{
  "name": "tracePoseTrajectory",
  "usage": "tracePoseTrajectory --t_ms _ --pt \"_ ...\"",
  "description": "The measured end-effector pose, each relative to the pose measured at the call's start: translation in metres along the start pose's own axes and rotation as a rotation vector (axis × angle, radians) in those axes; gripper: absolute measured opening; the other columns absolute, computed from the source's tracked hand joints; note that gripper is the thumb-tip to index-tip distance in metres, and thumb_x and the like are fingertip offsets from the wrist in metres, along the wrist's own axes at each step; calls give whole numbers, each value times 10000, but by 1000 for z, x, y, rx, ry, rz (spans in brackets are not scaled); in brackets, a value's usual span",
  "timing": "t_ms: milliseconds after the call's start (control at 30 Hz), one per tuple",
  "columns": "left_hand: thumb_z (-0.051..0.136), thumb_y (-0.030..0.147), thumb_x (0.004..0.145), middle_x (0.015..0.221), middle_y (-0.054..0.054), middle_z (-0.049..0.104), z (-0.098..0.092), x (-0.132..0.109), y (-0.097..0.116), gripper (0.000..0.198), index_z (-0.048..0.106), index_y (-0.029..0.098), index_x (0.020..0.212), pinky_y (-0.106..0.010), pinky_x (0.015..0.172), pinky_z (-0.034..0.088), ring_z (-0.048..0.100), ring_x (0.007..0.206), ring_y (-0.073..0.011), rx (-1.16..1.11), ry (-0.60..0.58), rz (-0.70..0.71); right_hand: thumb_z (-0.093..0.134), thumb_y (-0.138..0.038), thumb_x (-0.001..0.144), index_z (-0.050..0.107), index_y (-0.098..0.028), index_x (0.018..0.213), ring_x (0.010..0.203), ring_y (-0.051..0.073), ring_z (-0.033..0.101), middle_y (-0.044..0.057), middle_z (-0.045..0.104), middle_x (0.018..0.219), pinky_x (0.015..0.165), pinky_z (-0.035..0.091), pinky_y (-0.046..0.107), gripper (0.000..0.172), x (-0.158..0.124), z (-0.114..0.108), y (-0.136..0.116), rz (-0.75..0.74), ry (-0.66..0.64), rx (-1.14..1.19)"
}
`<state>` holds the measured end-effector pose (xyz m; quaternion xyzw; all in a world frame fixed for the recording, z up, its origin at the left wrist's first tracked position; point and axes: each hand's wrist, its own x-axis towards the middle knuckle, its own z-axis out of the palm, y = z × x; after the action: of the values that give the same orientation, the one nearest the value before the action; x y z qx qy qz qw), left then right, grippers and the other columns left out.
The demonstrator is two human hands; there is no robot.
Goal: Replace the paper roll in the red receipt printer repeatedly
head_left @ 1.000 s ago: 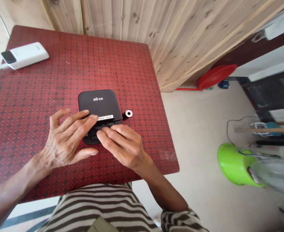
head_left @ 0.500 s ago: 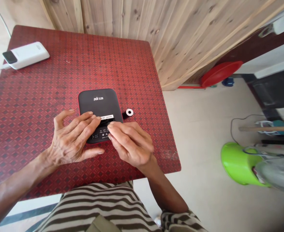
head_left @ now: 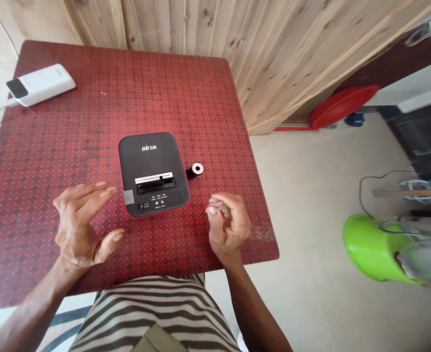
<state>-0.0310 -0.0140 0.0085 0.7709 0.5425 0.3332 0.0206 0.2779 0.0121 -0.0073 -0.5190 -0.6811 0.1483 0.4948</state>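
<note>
A flat black device (head_left: 151, 161) with rounded corners and a red edge lies on the red patterned table (head_left: 178, 102). Across its top run a white warning strip (head_left: 145, 179) and a dark slot (head_left: 156, 185), with small printed symbols and a little window below. My left hand (head_left: 85, 220) hovers left of the device, thumb and fingers apart, holding nothing. To the device's right, my right hand (head_left: 230, 222) is raised off it, fingers curled in and thumb close to them, with nothing visible in the grip. A small black cylinder with a white ring end (head_left: 197, 168) lies against the device's right side.
A white power bank (head_left: 46, 84) with a cable rests at the table's far left corner. A wood-plank wall (head_left: 186, 24) stands behind the table. On the floor to the right are a green bucket (head_left: 362, 249), a red basin (head_left: 343, 107) and a wooden pole (head_left: 402, 192).
Both hands have come off the device, the left moving left and the right moving right. The strip and slot that they covered now show fully.
</note>
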Motion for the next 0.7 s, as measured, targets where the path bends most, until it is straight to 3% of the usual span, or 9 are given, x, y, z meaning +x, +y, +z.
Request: tracePoseTrajectory --t_ms 67,167,367,700 --pt "544 569 1019 1273 -46 739 5 -5 6 515 518 315 1467 -570 1014 560 717 1205 -312 55 101 94 562 -269 1085 692 -229 1019 688 160 684 24 718 843 645 573 287 151 -2 3 10 15 -174 -113" --pt "603 554 1012 1160 -57 780 16 -3 15 510 534 296 1447 -492 925 566 741 1118 -284 126 177 214 548 -239 1093 686 -215 866 670 155 667 17 696 769 661 532 273 267 -4 13 22 -71 -356 -267" --pt "634 493 1020 1159 -95 791 20 4 16 600 504 237 1547 -483 978 507 717 1153 -291 175 171 279 543 -188 1089 671 -209 819 658 160 626 12 649 744 639 466 269 300 -5 22 24 -119 -353 -404" --pt "588 614 1024 1167 -107 759 24 2 20 612 553 234 1502 -481 979 472 707 1019 -265 56 150 118 539 -196 1096 678 -207 833 652 150 618 11 658 749 644 470 266 298 -6 20 27 -112 -354 -360"
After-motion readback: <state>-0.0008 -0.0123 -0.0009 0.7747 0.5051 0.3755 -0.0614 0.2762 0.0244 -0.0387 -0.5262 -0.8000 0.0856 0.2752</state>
